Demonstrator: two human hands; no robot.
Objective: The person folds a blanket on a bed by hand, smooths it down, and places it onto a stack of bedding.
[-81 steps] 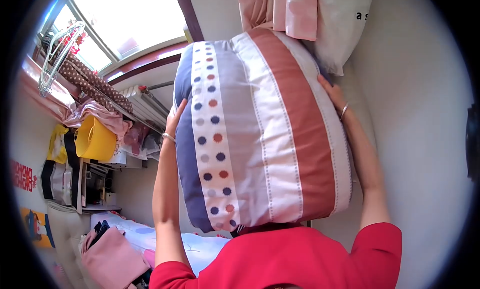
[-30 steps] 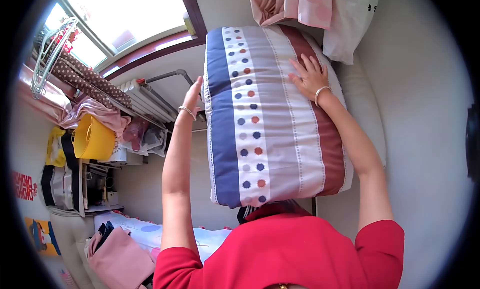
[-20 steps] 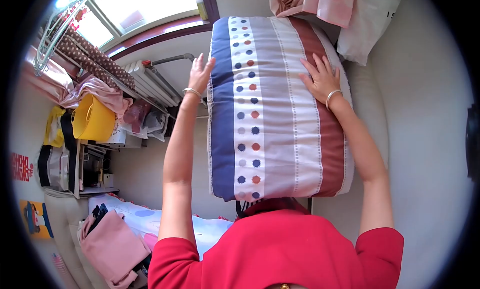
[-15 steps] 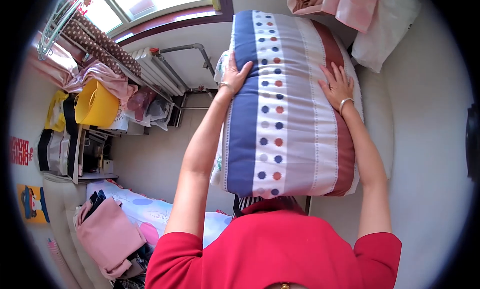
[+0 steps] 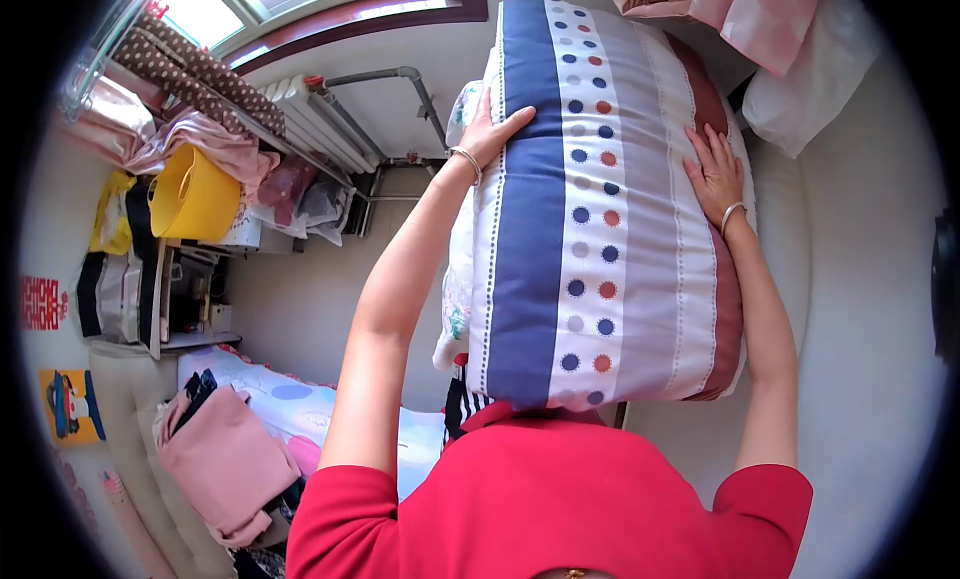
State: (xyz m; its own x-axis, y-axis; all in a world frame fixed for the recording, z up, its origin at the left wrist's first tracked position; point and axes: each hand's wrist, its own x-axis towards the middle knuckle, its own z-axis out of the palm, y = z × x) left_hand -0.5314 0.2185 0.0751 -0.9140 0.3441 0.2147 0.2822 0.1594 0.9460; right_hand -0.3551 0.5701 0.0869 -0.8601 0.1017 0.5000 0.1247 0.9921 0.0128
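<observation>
A thick folded quilt [image 5: 640, 249] fills the middle of the view, striped navy, white with dots, grey and rust brown. My left hand [image 5: 492, 136] is at its upper left edge, thumb laid over the navy band and the fingers along the side. On the right, my right hand [image 5: 717, 174] lies flat across the rust band with its fingers slightly spread. Bracelets circle both wrists. A pale flowered cloth [image 5: 458, 304] shows along the quilt's left side. The quilt's underside is hidden.
A padded cream surface [image 5: 785, 239] lies to the right. White bag [image 5: 810, 94] and pink cloth [image 5: 770, 19] are at upper right. A radiator [image 5: 325, 119] with pipes stands under the window. Left are a yellow basket [image 5: 195, 194] and folded pink clothes [image 5: 230, 459].
The quilt and both hands appear farther right in view, with the quilt's upper end slightly higher. More of the flowered cloth shows at its left. Both hands keep their places on the quilt.
</observation>
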